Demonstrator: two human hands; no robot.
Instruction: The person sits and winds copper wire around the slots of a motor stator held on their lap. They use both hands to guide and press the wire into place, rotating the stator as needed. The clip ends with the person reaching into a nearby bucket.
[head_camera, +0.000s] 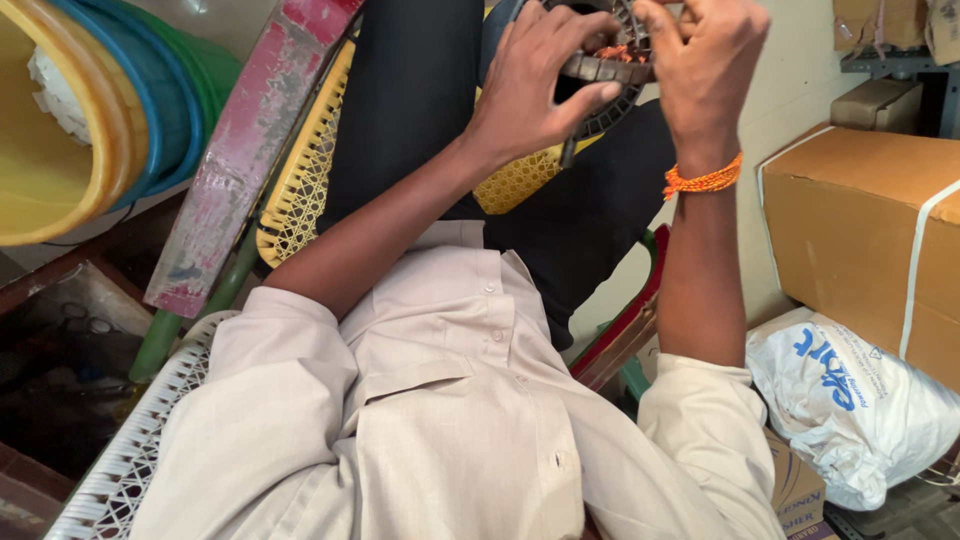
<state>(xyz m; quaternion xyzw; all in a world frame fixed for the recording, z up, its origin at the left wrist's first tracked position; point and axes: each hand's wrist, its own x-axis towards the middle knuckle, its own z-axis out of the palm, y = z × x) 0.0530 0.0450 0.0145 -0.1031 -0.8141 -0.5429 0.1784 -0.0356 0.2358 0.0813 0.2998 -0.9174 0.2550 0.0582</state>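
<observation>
We hold a round, dark, slotted metal ring with copper wire (607, 68) above our lap, up at the top edge of the view. Our left hand (535, 85) wraps its near side, thumb pressed along the rim, and our right hand (700, 60), an orange thread band (703, 180) on its wrist, pinches the top of the ring. A taped cardboard box (860, 240) and a white plastic bag (850, 400) sit to our right, stacked coloured tubs (100, 120) to our left.
</observation>
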